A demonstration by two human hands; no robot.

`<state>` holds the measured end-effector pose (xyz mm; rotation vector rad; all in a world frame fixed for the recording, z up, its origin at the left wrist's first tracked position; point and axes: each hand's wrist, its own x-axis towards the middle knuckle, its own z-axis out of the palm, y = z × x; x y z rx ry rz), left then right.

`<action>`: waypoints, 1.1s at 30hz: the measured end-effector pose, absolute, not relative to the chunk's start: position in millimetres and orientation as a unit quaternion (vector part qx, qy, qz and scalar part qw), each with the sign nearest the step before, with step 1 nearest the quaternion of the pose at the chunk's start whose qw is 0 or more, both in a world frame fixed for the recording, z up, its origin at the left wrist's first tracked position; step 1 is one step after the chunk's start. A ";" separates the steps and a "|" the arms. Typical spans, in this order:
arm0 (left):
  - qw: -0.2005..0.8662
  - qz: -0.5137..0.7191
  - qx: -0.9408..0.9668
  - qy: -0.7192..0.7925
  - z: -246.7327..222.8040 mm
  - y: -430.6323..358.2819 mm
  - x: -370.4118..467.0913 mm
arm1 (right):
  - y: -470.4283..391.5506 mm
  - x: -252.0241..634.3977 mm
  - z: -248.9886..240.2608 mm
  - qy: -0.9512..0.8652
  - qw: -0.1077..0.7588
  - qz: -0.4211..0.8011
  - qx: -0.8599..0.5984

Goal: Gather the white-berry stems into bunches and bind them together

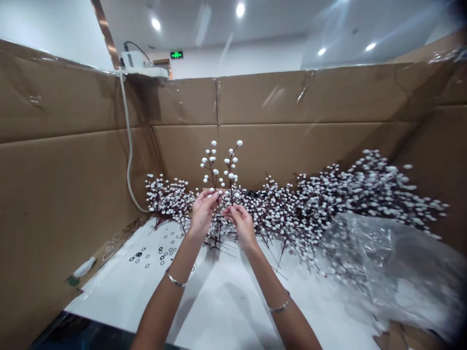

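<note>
Two upright artificial berry stems, dark with white round berries, stand side by side before me. My left hand [204,209] pinches the left berry stem [212,167]. The right berry stem [231,167] is held near its lower part in the fingertips of my right hand [240,219]. Behind and below both hands spreads a pile of similar berry stems [284,204] along the back of the table. A small bunch of stems [217,238] lies between my wrists, its thin ends pointing toward me.
Several small black rings [164,253] lie scattered on the white tabletop [219,311] at left. Crumpled clear plastic [394,262] covers the right side. Cardboard walls [292,97] enclose the table. A white cable [127,146] hangs at the back left corner.
</note>
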<state>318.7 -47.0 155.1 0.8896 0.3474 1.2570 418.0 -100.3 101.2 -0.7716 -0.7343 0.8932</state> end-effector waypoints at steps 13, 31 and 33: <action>0.662 0.570 0.451 0.181 131.6 -42.5 357.9 | -104.4 430.5 103.5 -0.356 0.739 0.436 -0.370; 0.681 0.338 0.637 0.125 125.7 -17.1 340.2 | -110.5 436.5 108.6 -0.339 0.715 0.519 -0.323; 0.670 0.356 0.640 0.123 126.2 -15.6 335.7 | -111.7 436.0 108.9 -0.359 0.701 0.518 -0.334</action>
